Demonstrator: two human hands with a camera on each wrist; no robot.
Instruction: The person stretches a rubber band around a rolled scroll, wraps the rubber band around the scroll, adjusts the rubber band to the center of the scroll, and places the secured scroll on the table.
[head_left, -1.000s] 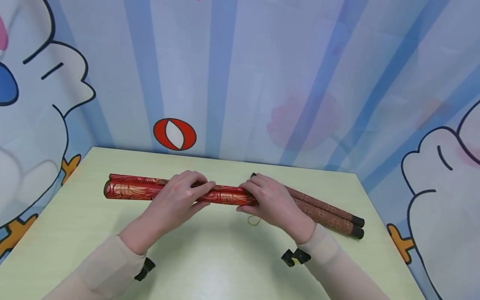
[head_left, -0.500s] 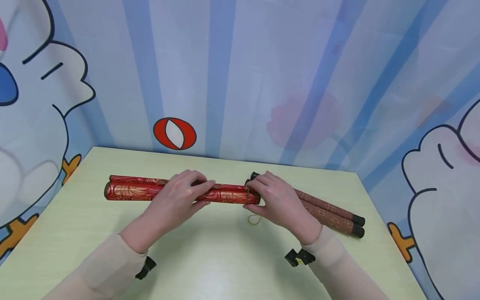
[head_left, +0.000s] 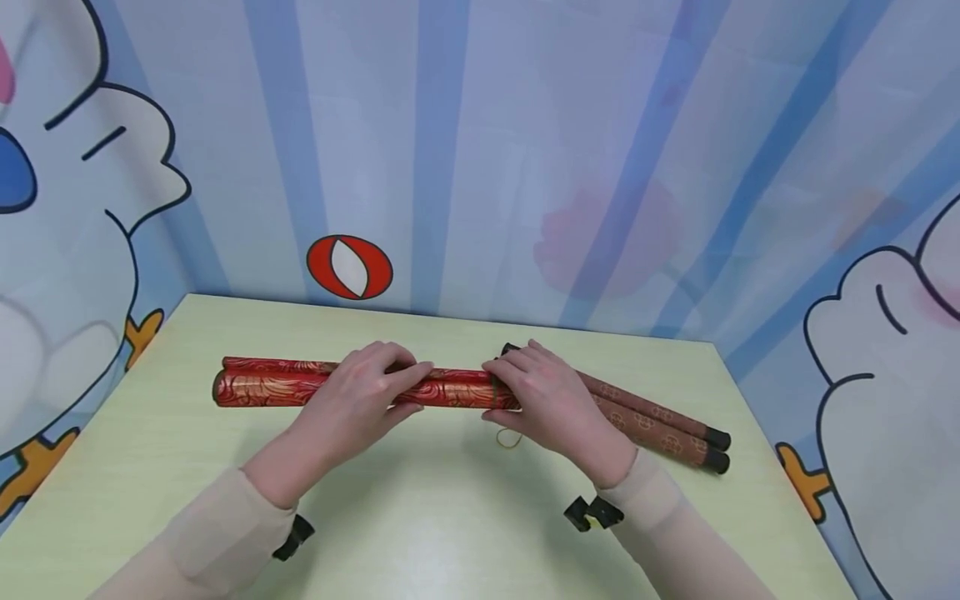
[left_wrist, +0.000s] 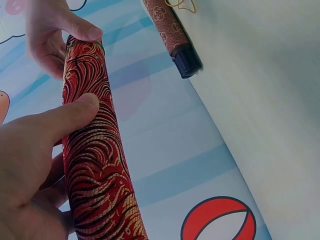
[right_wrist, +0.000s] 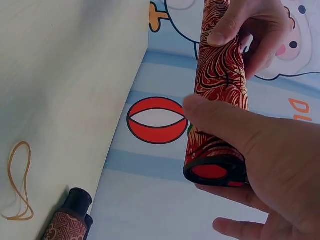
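A red scroll (head_left: 262, 389) with gold swirls, rolled into two side-by-side tubes, is held level above the table. My left hand (head_left: 363, 387) grips it near the middle, thumb on the near side and fingers behind, as the left wrist view shows. At its right end my right hand (head_left: 551, 408) holds it between thumb and fingers. A thin green band (left_wrist: 86, 44) circles the roll by the right thumb. The scroll's black-rimmed end (right_wrist: 212, 171) faces the right wrist camera. Behind my right hand a brown patterned scroll (head_left: 660, 433) with black end caps lies on the table, partly hidden.
A thin yellow cord loop (right_wrist: 10, 170) lies on the pale table (head_left: 420, 533) beside the brown scroll. Behind the table hangs a blue striped cloth (head_left: 480, 167) with cartoon prints, which also closes off both sides.
The red scroll's left end has sunk slightly. My right hand slid a little to the right, uncovering the green band, then came back left over it. My left hand keeps its grip.
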